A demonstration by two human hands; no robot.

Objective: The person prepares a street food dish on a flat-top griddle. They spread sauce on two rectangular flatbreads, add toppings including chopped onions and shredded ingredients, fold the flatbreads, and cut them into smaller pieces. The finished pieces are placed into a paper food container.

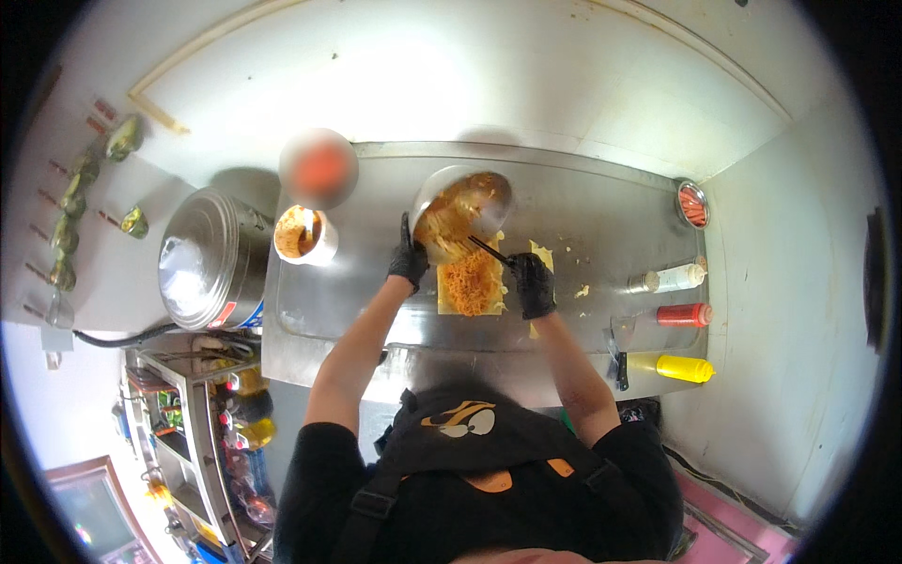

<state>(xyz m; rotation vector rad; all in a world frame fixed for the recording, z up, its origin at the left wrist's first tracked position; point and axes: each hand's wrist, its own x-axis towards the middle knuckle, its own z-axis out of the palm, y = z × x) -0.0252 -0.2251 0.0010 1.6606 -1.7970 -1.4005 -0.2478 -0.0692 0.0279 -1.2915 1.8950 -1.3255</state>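
In a black glove, my left hand [409, 262] grips the near-left side of a metal bowl [425, 196]. The bowl is tilted towards me, its inside coated with orange-brown sauce. My right hand [533, 285], also gloved in black, holds dark chopsticks [490, 249] with their tips at the bowl's near rim. Just below the rim, a heap of orange shredded food or noodles [469, 283] lies on a pale yellow flat sheet [447, 303], probably egg or dough. A second yellow strip [541, 255] shows partly behind my right hand.
On the steel worktop [352, 296] stand a white sauce tub [325, 248] and a blurred round container of something red [318, 169]. To the right are a red squeeze bottle [683, 315], a yellow one [683, 369], a scraper [620, 359] and a sausage bowl [693, 204]. A large lidded pot [211, 261] stands left.
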